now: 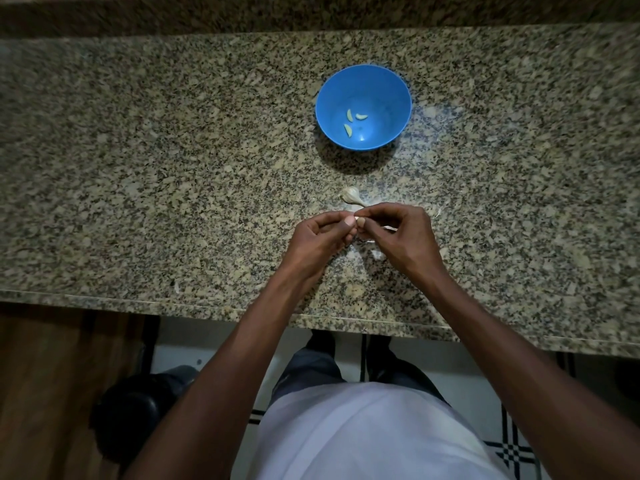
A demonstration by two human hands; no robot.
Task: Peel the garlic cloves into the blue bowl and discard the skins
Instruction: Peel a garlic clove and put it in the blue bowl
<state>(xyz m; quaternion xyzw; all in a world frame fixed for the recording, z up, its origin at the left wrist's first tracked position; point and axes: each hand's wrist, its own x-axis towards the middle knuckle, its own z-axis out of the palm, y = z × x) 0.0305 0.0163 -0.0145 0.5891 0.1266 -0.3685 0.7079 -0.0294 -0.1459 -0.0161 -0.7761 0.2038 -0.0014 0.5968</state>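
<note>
A home kitchen: a speckled granite counter [173, 168] with a raised back ledge [311, 12], wood cabinet [52, 375] below at left, patterned floor tiles [512, 448] near right.

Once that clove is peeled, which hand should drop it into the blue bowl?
Probably right. The blue plastic bowl sits ahead and slightly to the right hand's side; the left hand is farther. Both hands pinch the small pale garlic clove.

We see a speckled granite countertop [173, 168] filling the upper half of the frame. Below its front edge, a brown wooden cabinet face [52, 393] sits at lower left, and white floor tiles with black lines [512, 448] at lower right.
</note>
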